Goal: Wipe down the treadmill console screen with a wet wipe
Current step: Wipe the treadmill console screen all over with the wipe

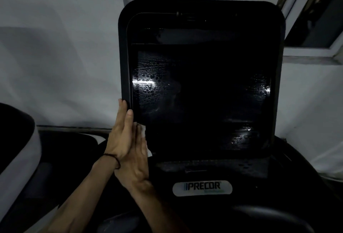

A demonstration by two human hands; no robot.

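Dark screen (200, 99); wipe (143, 130) under right hand (138, 160).

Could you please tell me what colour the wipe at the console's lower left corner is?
The wipe is white, seen in the head view.

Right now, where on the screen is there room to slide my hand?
The middle and right of the console screen are bare, bordered by the black frame. The lower-left corner is crowded: the left hand and right hand press the wet wipe there.
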